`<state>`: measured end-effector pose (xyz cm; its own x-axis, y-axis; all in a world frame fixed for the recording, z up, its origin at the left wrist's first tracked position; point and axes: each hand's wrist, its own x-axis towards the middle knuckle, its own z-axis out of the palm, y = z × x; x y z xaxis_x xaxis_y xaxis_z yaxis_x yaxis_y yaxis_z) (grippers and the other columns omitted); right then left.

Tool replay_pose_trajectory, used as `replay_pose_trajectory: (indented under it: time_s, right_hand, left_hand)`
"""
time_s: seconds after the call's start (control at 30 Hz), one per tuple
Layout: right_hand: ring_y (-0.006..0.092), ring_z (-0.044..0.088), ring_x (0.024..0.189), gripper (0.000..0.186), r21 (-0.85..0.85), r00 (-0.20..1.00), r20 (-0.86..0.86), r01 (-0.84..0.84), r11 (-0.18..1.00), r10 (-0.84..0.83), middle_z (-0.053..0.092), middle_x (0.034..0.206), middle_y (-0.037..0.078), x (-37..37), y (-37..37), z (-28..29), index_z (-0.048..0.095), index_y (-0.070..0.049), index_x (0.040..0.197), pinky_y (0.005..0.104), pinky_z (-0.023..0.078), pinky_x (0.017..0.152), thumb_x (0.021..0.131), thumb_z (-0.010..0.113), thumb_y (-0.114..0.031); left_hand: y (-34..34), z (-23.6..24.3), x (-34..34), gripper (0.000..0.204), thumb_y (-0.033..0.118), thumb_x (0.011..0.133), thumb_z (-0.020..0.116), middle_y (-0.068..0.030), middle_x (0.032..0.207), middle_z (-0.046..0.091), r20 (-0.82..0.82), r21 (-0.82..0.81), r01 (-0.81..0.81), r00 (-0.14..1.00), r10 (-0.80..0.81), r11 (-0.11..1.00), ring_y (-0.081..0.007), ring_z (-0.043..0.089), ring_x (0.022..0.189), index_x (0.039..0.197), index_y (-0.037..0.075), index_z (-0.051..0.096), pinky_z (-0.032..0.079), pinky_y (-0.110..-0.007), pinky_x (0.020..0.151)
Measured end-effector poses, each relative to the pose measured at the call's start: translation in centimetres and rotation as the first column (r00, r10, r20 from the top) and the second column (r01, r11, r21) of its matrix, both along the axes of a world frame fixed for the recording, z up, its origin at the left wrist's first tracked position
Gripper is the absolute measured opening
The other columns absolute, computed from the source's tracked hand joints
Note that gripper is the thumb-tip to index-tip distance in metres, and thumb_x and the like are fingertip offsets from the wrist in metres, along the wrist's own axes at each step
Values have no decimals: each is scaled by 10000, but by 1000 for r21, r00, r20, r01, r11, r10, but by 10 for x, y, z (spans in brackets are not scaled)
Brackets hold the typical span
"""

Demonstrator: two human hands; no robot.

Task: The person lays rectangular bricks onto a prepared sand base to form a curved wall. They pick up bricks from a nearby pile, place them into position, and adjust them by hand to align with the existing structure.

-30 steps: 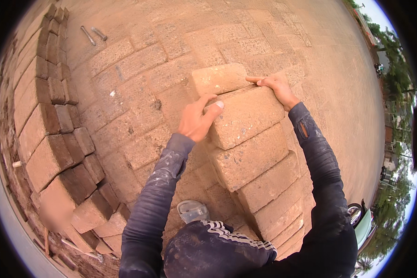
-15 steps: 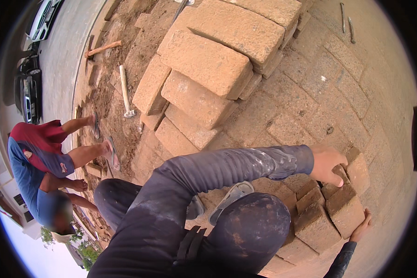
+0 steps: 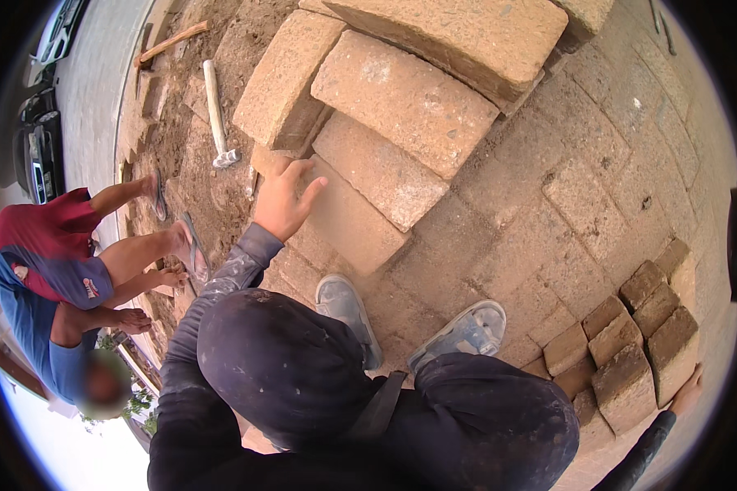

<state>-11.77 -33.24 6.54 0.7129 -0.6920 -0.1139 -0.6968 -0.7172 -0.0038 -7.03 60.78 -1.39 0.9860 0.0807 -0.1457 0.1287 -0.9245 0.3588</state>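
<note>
My left hand [image 3: 285, 196] is open, its fingers spread and thumb apart, at the left end of a low dusty paving brick [image 3: 348, 214] beside a stack. Nothing shows in its grip, and I cannot tell whether it touches the brick. More tan bricks step upward behind it, one with a pale mark on top [image 3: 405, 102]. Far to the right, my right hand [image 3: 688, 390] lies against the outer side of a darker brick [image 3: 671, 352] in a small group of bricks [image 3: 622, 389]. Its fingers look stretched out along that side, though the hand is partly hidden.
A hammer with a pale handle [image 3: 214, 110] lies on loose soil left of the stack, with a wooden-handled pick-like tool [image 3: 172, 45] beyond it. At left a person [image 3: 49, 262] in sandals crouches. My shoes [image 3: 467, 331] stand on brick paving [image 3: 540, 204]. Cars [image 3: 41, 139] are parked further off.
My left hand has left the brick group at right and swung across to the stack at left. My right hand stays by the group. The view has shifted toward the stack.
</note>
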Motion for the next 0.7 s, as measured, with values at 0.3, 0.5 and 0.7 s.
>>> replay_pose_trajectory:
  time_s: [0.3, 0.5, 0.7]
  right_hand:
    - [191, 646, 1049, 407, -88, 645, 399, -680, 728, 651, 686, 1166, 113, 141, 250, 83, 649, -39, 1245, 309, 472, 936, 1004, 540, -349]
    - [275, 674, 738, 266, 470, 433, 480, -861, 193, 763, 694, 811, 168, 93, 569, 43, 698, 34, 978, 351, 512, 704, 856, 702, -202]
    - [318, 569, 1129, 602, 584, 270, 412, -811, -24, 870, 574, 1259, 190, 6, 636, -58, 599, -49, 1240, 441, 472, 901, 778, 765, -397]
  left_hand:
    - [-22, -46, -9, 630, 461, 861, 690, -236, 1102, 554, 237, 0, -179, 956, 174, 984, -394, 537, 1018, 1186, -66, 572, 444, -460, 903]
    - [-10, -32, -19, 667, 567, 852, 669, -233, 1001, 613, 203, 96, -222, 959, 199, 970, -380, 598, 945, 1062, -66, 665, 485, -427, 836]
    - [-29, -16, -111, 674, 542, 817, 718, -198, 1001, 606, -147, -215, -290, 954, 263, 933, -349, 607, 889, 1095, -66, 627, 490, -429, 805]
